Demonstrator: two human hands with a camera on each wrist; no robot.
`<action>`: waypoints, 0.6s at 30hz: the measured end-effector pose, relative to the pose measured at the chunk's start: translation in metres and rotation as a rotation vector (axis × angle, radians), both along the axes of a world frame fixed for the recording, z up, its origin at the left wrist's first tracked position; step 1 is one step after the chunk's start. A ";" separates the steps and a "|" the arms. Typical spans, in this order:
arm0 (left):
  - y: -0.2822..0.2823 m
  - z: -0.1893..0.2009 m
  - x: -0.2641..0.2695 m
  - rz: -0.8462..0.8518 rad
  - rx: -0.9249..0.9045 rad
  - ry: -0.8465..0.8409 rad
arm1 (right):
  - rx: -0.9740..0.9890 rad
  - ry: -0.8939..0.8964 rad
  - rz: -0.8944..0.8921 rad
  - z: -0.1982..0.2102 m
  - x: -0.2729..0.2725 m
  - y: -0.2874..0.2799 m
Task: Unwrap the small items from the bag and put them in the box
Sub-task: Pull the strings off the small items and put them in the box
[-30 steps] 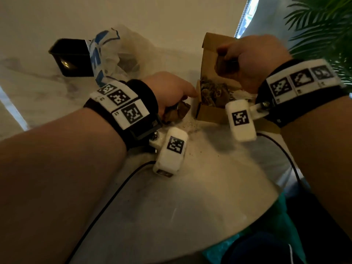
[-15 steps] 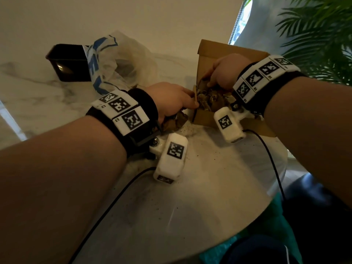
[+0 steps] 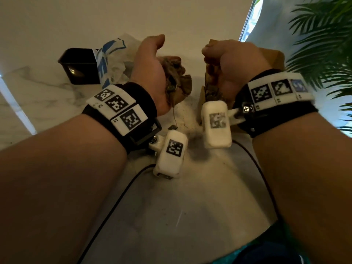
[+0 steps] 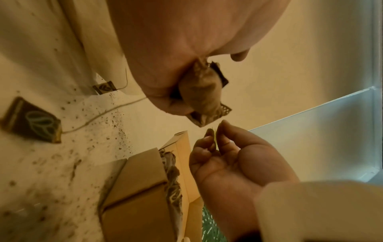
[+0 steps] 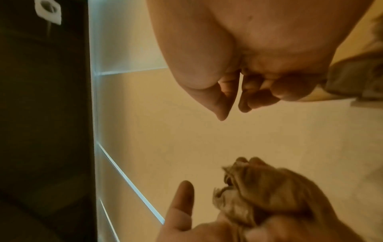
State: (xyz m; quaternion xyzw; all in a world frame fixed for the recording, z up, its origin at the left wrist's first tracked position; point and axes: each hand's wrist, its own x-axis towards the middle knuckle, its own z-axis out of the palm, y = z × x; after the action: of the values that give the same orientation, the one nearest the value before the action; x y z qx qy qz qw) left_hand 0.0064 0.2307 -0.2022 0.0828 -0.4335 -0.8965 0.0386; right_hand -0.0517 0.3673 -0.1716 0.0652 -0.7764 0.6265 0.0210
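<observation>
My left hand (image 3: 152, 61) is raised above the table and grips a crumpled wad of brown wrappers and tea bags (image 3: 178, 73); the same wad (image 4: 204, 93) shows in the left wrist view, with a string hanging from it. Opposite it, my right hand (image 3: 226, 61) is curled, and its thumb and forefinger pinch a thin paper piece (image 4: 215, 136) seen edge-on. The open cardboard box (image 3: 202, 96) stands behind and below the right hand, with brown items (image 4: 172, 173) inside. A plastic bag (image 3: 112, 61) with blue print lies behind the left hand.
A black container (image 3: 78, 67) stands at the back left beside the bag. Two loose tags (image 4: 31, 121) with strings and many dark crumbs lie on the white marble table (image 3: 171, 216). Black cables cross it. A plant (image 3: 322, 39) stands at the right.
My right hand has come up out of the box. My left hand has lifted off the table with the wad. Both hands now face each other above the table.
</observation>
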 end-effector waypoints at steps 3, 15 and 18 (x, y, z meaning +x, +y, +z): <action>-0.004 0.002 0.001 -0.005 0.068 0.037 | -0.325 -0.138 0.027 -0.015 0.009 -0.003; 0.001 0.004 -0.001 -0.007 -0.043 0.063 | -0.153 0.029 0.293 -0.039 0.026 -0.004; -0.001 0.002 -0.004 0.045 -0.184 0.018 | -0.178 0.012 0.252 -0.039 0.024 -0.004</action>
State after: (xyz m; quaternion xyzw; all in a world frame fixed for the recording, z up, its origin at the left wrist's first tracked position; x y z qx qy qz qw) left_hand 0.0023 0.2292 -0.2005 0.0804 -0.5118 -0.8524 0.0702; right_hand -0.0273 0.3636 -0.2107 0.1638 -0.7032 0.6902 -0.0475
